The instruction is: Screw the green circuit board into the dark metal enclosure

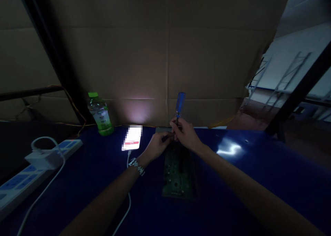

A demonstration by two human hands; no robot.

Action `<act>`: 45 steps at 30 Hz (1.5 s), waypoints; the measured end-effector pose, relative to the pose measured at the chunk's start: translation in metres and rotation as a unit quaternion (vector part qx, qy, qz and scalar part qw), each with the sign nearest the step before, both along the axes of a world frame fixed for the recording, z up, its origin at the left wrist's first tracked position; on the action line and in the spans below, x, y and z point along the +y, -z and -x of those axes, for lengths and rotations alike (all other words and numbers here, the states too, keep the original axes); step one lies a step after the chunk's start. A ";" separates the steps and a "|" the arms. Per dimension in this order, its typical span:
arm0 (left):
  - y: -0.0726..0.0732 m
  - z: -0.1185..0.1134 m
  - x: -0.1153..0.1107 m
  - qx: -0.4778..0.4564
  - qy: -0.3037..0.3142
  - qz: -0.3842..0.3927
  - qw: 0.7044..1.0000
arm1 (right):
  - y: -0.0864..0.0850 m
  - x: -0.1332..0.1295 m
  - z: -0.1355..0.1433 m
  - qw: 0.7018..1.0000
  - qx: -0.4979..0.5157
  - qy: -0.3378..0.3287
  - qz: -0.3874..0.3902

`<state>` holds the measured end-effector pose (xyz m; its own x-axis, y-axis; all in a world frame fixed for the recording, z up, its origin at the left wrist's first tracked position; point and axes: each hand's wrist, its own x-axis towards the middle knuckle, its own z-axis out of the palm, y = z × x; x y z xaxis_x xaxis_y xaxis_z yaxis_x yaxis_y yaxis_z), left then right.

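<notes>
A green circuit board (172, 180) lies lengthwise before me on the blue tabletop. Over its far end, my right hand (185, 132) is closed around the shaft of a screwdriver (180, 103). The screwdriver stands nearly upright, its blue handle above my fingers; its tip is hidden. Close beside it, my left hand (159, 143) has its thumb and fingers pinched together, nearly meeting the right fingertips. What the left fingers hold, if anything, is too dark to make out. A metal-banded watch (137, 166) sits on my left wrist.
Left of my hands, a lit phone (132, 138) leans on its white cable (129, 203). Behind it stands a green-capped bottle (100, 115). A power strip (22, 179) with a white plug (44, 159) lies at far left. Cardboard (207, 63) walls the back.
</notes>
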<state>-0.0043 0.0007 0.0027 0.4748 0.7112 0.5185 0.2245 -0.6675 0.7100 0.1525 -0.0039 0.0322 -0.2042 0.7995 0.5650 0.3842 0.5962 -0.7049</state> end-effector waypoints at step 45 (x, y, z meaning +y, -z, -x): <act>0.002 -0.003 -0.004 0.057 -0.084 -0.041 0.994 | -0.003 -0.008 0.005 0.983 0.173 0.066 -0.003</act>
<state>-0.0011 -0.0031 0.0010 0.4121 0.7432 0.5272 0.4140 -0.6681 0.6182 0.1472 -0.0120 0.0350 0.1056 0.8028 0.5868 0.1959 0.5617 -0.8038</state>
